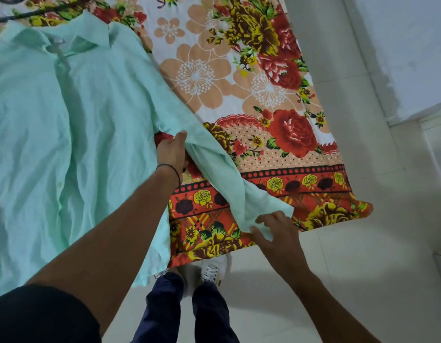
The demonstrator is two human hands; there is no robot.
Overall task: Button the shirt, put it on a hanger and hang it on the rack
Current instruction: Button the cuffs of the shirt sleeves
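Note:
A mint-green shirt (73, 125) lies front up on a flowered bedsheet, collar at the top, its placket closed down the middle. Its right sleeve (222, 169) stretches toward the bed's lower corner. My left hand (172, 152) grips the sleeve near the armpit, thumb on top of the fabric. My right hand (276, 231) pinches the cuff end of that sleeve at the bed's edge. A dark hanger (14, 17) shows partly above the collar at the top left; most of it is out of view.
The flowered bedsheet (276, 100) covers the bed and hangs over its near edge. Pale tiled floor (363, 268) lies to the right and below. My legs and white shoes (209, 271) stand at the bed's edge. A white wall (412, 45) rises at the right.

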